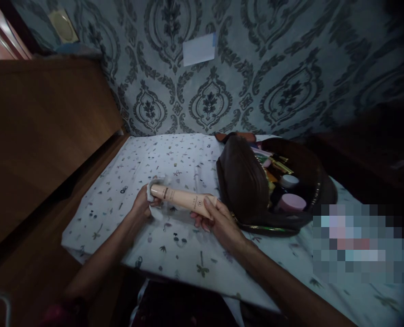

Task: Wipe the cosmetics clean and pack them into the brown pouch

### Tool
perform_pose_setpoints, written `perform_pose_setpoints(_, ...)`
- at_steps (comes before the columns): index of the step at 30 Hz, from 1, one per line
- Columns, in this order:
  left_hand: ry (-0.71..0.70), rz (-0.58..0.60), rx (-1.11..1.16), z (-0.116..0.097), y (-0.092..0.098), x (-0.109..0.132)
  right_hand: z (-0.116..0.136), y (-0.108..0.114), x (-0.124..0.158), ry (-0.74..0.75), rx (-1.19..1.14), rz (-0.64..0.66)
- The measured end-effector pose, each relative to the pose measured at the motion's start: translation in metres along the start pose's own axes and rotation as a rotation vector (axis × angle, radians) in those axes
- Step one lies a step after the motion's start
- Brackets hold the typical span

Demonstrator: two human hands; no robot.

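A beige cosmetic tube (183, 200) with small dark print lies across the space between my two hands, its cap end pointing left. My right hand (219, 218) grips the flat end of the tube, thumb on top and fingers beneath. At the cap end, my left hand (142, 202) is closed on a whitish cloth or wipe (156, 212), which wraps partly around the cap. Some of the left fingers are hidden behind the cloth and tube.
An open dark brown zip bag (243, 177) stands right of my hands, holding a pink-lidded jar (292, 202), a white cap (289, 180) and gold-coloured packets (282, 165). The patterned white cloth (168, 154) covers the table. A wooden cabinet (52, 113) rises at left, a patterned wall (209, 100) behind.
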State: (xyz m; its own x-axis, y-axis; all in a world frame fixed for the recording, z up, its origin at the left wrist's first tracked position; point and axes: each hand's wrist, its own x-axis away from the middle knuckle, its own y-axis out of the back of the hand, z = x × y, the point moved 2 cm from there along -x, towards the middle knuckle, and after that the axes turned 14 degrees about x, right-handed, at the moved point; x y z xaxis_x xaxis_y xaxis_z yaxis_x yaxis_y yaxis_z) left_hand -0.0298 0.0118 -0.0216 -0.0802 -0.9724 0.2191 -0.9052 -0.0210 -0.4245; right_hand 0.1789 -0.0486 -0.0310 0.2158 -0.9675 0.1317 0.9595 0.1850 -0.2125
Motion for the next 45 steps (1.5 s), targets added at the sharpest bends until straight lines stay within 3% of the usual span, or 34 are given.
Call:
perform_pose_setpoints(4,-0.083,-0.170,0.067,0.009,-0.004,0.007,0.000,0.000,-0.001,-0.034,-0.029,-0.019)
perform_pose_setpoints(6,-0.168,-0.226,-0.011,0.010,-0.004,0.012,-0.001,0.001,-0.002,-0.039,-0.036,-0.023)
perform_pose_setpoints(10,-0.409,-0.092,-0.322,0.002,-0.002,0.018,-0.001,0.004,-0.003,-0.024,-0.032,-0.039)
perform_pose_setpoints(12,-0.448,-0.071,-0.426,0.000,0.000,0.019,0.000,0.004,-0.003,-0.040,-0.038,-0.047)
perform_pose_setpoints(18,-0.409,-0.151,-0.426,0.004,0.002,0.016,0.003,-0.002,0.000,-0.055,-0.125,-0.097)
perform_pose_setpoints(23,-0.399,-0.140,-0.412,0.007,-0.004,0.020,0.003,-0.007,-0.004,-0.027,-0.214,-0.153)
perform_pose_setpoints(28,-0.379,-0.121,-0.549,0.008,-0.009,0.025,-0.003,-0.011,-0.012,-0.048,-0.228,-0.162)
perform_pose_setpoints(34,-0.301,0.039,-0.715,0.008,-0.019,0.035,-0.010,-0.010,-0.025,-0.039,-0.292,-0.207)
perform_pose_setpoints(40,-0.309,0.222,-0.856,0.009,-0.024,0.041,-0.010,-0.009,-0.031,0.036,-0.226,-0.182)
perform_pose_setpoints(45,-0.280,0.248,-0.829,0.014,-0.025,0.041,-0.008,-0.009,-0.033,0.085,-0.134,-0.189)
